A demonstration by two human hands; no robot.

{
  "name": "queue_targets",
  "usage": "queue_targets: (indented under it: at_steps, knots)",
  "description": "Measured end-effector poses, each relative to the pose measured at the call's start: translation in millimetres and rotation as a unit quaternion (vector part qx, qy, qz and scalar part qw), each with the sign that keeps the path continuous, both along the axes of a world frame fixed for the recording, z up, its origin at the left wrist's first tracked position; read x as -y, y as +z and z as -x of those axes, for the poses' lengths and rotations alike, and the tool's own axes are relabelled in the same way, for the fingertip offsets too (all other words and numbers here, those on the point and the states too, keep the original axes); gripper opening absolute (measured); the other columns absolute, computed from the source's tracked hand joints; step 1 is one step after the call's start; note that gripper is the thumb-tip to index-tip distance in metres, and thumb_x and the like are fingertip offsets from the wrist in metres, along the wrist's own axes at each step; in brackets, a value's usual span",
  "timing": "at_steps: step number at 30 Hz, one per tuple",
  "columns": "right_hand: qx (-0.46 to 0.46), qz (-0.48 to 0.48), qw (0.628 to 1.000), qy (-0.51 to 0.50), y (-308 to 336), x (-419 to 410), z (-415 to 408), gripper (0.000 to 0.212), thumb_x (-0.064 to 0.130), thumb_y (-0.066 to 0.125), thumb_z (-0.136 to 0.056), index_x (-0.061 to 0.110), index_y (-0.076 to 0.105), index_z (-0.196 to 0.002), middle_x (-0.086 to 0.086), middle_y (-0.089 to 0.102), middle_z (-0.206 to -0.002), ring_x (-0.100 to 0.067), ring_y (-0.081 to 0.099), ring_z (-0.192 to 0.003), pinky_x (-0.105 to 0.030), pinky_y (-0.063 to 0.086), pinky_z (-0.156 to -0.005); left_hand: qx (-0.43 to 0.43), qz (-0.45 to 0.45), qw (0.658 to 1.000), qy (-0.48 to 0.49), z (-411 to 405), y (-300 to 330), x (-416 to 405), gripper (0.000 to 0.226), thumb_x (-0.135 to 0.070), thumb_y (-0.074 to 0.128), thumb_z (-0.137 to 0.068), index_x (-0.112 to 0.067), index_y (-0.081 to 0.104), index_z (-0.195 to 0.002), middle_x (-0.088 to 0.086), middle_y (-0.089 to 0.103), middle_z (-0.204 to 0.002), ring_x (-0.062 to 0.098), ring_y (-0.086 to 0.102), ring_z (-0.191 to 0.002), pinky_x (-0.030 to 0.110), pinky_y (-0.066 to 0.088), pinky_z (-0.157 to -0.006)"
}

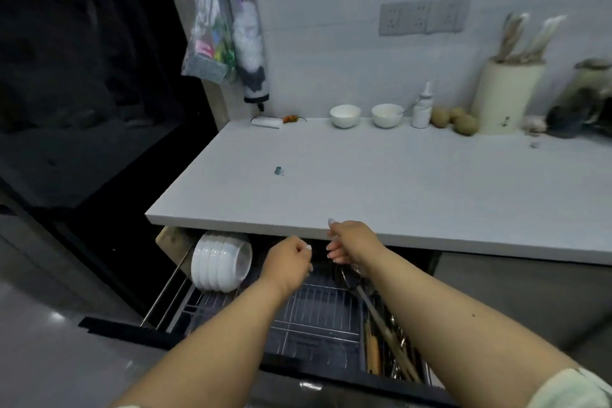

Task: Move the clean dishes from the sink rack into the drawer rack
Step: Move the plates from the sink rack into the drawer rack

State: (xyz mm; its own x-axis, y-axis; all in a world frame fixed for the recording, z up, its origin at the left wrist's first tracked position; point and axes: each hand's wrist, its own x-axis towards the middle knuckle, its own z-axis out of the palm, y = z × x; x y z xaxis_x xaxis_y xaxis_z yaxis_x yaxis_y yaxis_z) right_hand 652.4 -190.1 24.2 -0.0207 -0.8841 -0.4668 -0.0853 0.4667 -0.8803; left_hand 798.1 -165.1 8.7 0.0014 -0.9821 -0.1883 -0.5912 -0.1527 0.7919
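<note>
The drawer rack stands pulled out under the white countertop, its wire grid bare in the middle. A row of white bowls stands on edge at its left end. Long utensils lie in its right compartment. My left hand hovers over the back of the rack with its fingers curled and nothing visible in it. My right hand is just under the counter edge, above the top ends of the utensils, fingers bent downward. Whether it grips one is unclear. The sink rack is out of view.
On the back of the counter stand two white bowls, a small bottle, round fruits, a knife holder and a dark appliance. Plastic bags hang at the left wall. A dark appliance front fills the left.
</note>
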Motion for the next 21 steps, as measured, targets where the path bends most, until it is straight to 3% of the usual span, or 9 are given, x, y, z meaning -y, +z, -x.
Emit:
queue_targets:
  at_steps: [7, 13, 19, 21]
  knots:
    - [-0.008, 0.005, 0.993, -0.116, 9.8, -43.5, 112.4, 0.031, 0.033, 0.045, -0.1, 0.005, 0.057, -0.103, -0.009, 0.059, -0.073, -0.017, 0.056, -0.056, -0.02, 0.047, -0.043, -0.017, -0.014, 0.994, -0.106, 107.7, 7.0, -9.0, 0.024, -0.024, 0.045, -0.095, -0.021, 0.059, -0.076, 0.008, 0.071, -0.073, 0.028, 0.068, -0.073, 0.044, 0.057, -0.08]
    - [-0.025, -0.001, 0.979, -0.202, 14.6, -73.7, 206.0, 0.03, 0.033, 0.045, -0.1, 0.006, 0.058, -0.101, -0.009, 0.058, -0.074, -0.018, 0.057, -0.059, -0.024, 0.045, -0.049, -0.007, -0.014, 0.983, -0.18, 194.4, 13.5, -13.8, 0.018, -0.025, 0.044, -0.095, -0.017, 0.058, -0.089, 0.004, 0.071, -0.077, 0.023, 0.068, -0.075, 0.039, 0.057, -0.078]
    - [-0.048, 0.02, 0.948, -0.314, 17.0, -112.1, 334.8, 0.025, 0.028, 0.046, -0.1, 0.007, 0.058, -0.094, -0.01, 0.058, -0.071, -0.019, 0.058, -0.06, -0.025, 0.043, -0.048, -0.015, -0.002, 0.97, -0.245, 319.2, 22.9, -26.8, 0.018, -0.02, 0.044, -0.095, -0.015, 0.059, -0.088, 0.006, 0.072, -0.075, 0.018, 0.064, -0.066, 0.028, 0.052, -0.068]
    - [-0.06, 0.029, 0.933, -0.353, 14.4, -129.0, 381.8, 0.024, 0.027, 0.047, -0.1, 0.007, 0.058, -0.091, -0.01, 0.058, -0.071, -0.02, 0.058, -0.059, -0.025, 0.043, -0.048, -0.015, -0.006, 0.961, -0.277, 362.5, 21.9, -39.2, 0.02, -0.02, 0.043, -0.095, -0.014, 0.058, -0.083, 0.007, 0.073, -0.076, 0.02, 0.065, -0.068, 0.031, 0.053, -0.073]
